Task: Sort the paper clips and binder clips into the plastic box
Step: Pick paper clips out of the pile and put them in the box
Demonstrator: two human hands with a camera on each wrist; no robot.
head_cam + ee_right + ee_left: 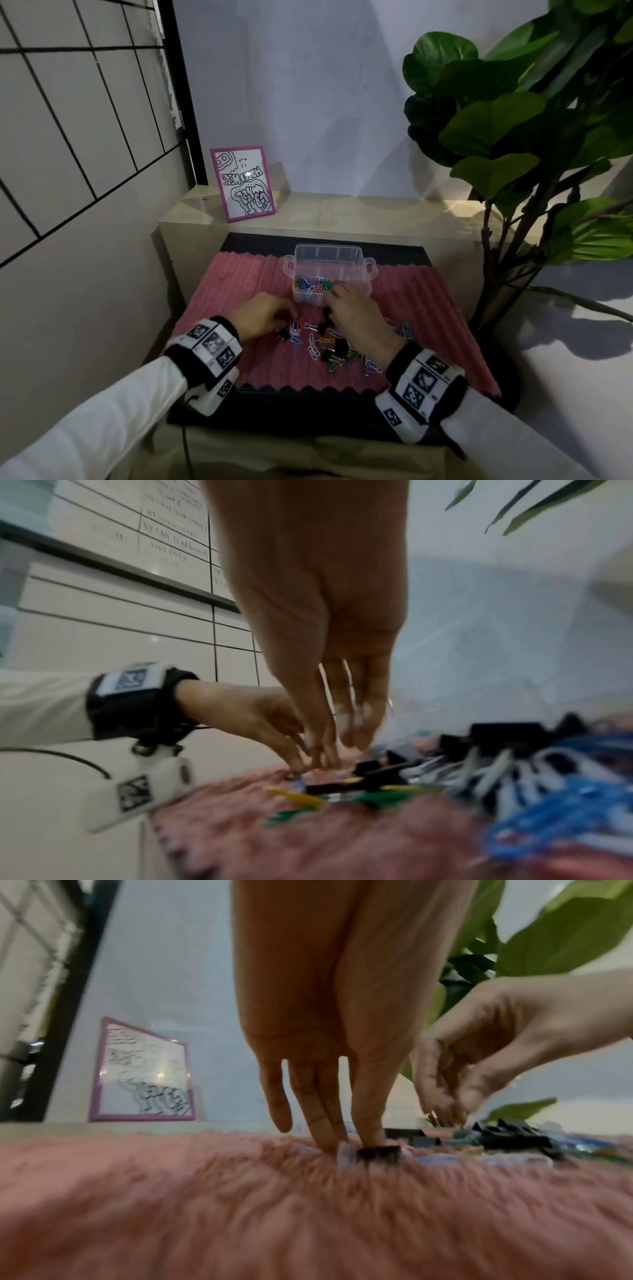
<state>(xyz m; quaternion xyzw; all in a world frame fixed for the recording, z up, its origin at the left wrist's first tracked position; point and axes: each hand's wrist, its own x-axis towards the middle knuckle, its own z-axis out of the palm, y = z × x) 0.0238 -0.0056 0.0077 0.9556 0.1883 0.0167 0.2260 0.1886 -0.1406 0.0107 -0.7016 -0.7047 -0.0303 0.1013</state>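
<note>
Tiled wall (68, 137), beige ledge (342, 216), leafy plant (513, 120), pink-framed drawing (242, 183).

The pink-framed drawing (244, 184) at the counter's far left corner carries mirrored bubble lettering, unreadable; the wall chart's (178, 520) print is too blurred.

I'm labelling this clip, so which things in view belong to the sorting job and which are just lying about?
Job:
clear plastic box
coloured paper clips
black binder clips
both hands: left, right

Lying about:
pink-framed drawing
green leafy plant
pink fluffy mat
</note>
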